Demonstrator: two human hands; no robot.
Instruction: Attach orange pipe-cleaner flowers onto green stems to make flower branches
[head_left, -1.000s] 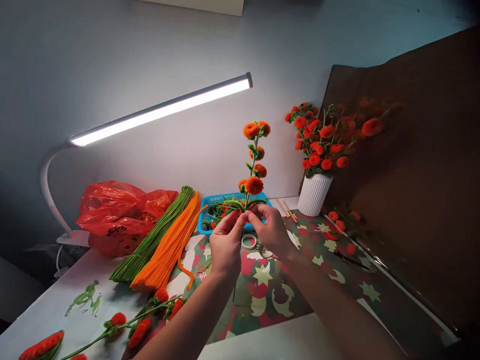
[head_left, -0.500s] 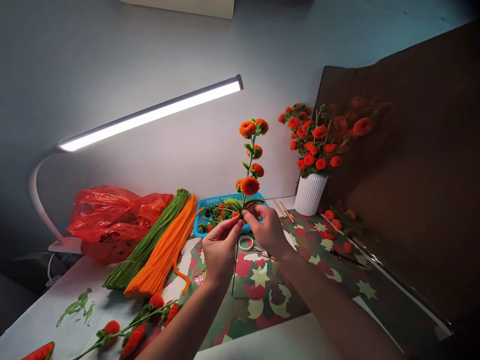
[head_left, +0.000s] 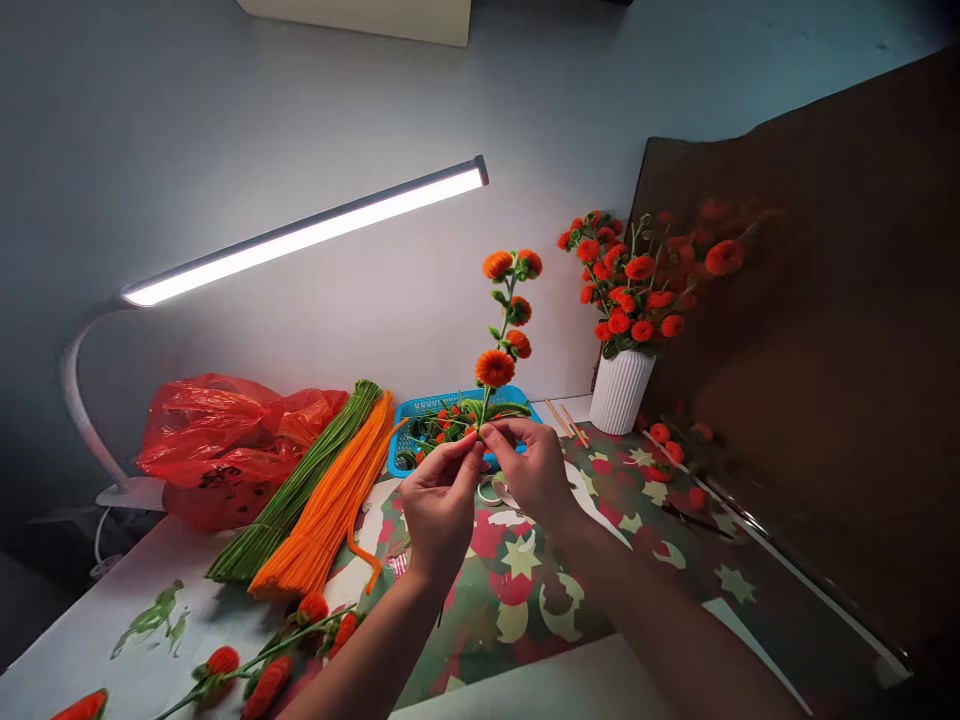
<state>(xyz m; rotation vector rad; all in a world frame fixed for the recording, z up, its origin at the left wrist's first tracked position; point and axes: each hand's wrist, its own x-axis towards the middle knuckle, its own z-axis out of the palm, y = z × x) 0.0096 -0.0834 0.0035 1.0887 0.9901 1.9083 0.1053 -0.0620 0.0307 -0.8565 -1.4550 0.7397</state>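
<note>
My left hand (head_left: pixel 441 495) and my right hand (head_left: pixel 529 470) meet in the middle of the view, fingers pinched on the lower stem of an orange pipe-cleaner flower stalk (head_left: pixel 496 369). The stalk stands almost upright, with several fuzzy orange blooms, small green buds, and long green leaves just above my fingertips. Most of the thin stem below is hidden by my left hand and forearm. Behind my hands is a blue plastic basket (head_left: pixel 400 440) holding small green and orange pieces. A roll of tape (head_left: pixel 489 490) lies under my right hand, partly covered.
Green pipe cleaners (head_left: pixel 300 485) and orange pipe cleaners (head_left: pixel 330 500) lie bundled beside a red plastic bag (head_left: pixel 225 430). A lit desk lamp (head_left: pixel 307 235) reaches overhead. At right a white ribbed vase (head_left: pixel 622 392) holds orange flowers near a dark panel (head_left: pixel 817 300). Finished-looking flower stems (head_left: pixel 259 655) lie front left.
The flower stalk has turned slightly and sits a little lower. Its stem's tail has swung left behind my left forearm. Both hands keep their pinch, close together.
</note>
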